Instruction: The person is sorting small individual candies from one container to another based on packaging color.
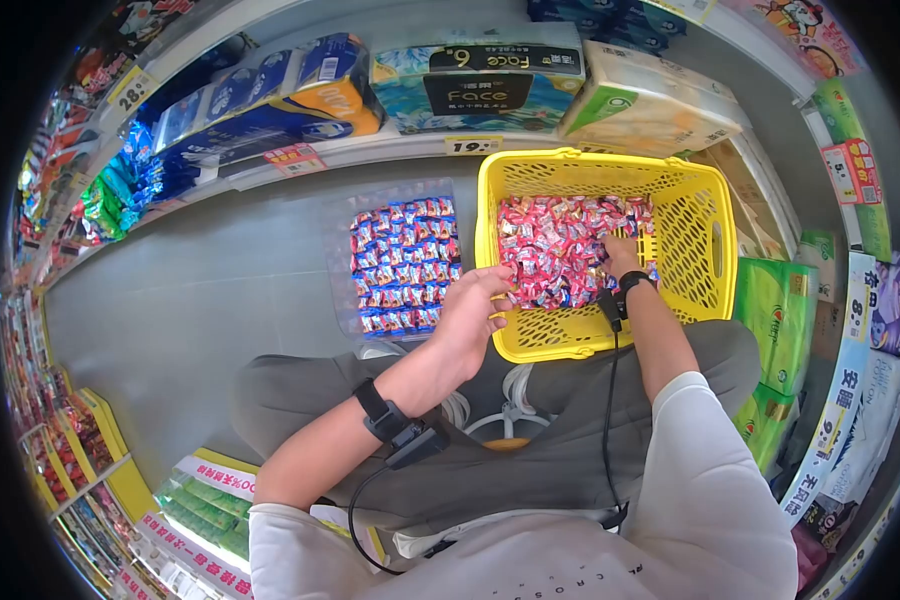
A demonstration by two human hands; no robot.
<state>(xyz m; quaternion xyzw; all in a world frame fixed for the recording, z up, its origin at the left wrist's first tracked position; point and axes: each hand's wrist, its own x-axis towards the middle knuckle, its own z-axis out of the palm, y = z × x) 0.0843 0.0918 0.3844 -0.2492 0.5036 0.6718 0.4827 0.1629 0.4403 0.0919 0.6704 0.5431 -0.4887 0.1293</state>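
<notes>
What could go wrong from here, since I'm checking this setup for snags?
The black cable from the right wrist crosses the yellow basket's near rim, so it might catch as the right hand moves among the pink-wrapped sweets.

The left hand is at the basket's left rim, close to the clear tray; a bump there could disturb the neat rows of blue-wrapped sweets.

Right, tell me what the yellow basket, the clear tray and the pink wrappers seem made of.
Yellow basket: likely moulded plastic, smooth, judging by its even colour and openwork walls.
Clear tray: probably thin, glossy plastic; the grey floor shows through its margin.
Pink wrappers: probably thin, slightly shiny film, given their crinkled look; plastic or foil, I can't tell.
</notes>
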